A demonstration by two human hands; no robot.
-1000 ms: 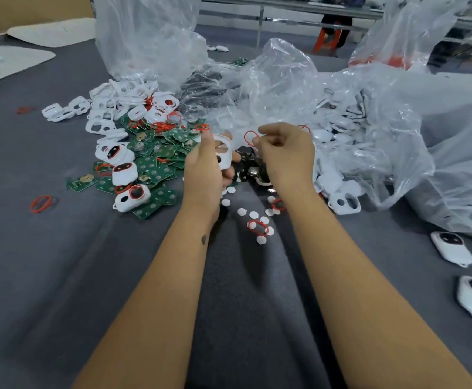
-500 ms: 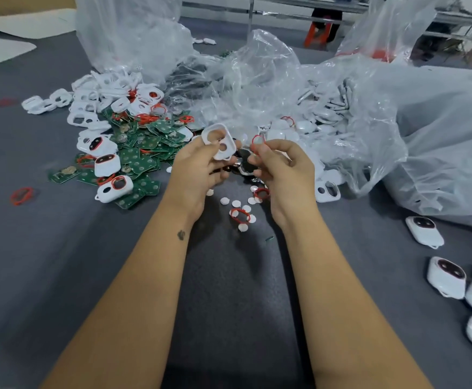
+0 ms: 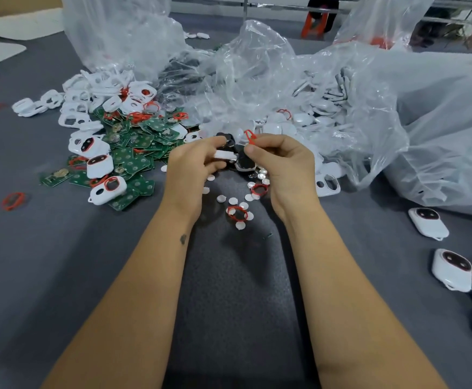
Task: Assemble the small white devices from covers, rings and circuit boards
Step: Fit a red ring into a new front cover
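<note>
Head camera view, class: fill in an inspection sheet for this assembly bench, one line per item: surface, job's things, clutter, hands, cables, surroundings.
Surface: dark grey table.
Job's things: heap of green circuit boards and white covers at left; loose red rings; small white discs in front of the hands; finished devices at right.
Clutter: crumpled clear plastic bags holding more white parts.
Hands: left hand grips a white cover piece; right hand pinches a red ring.
Cables: nothing seen.
Surroundings: metal-framed bench behind.
</note>
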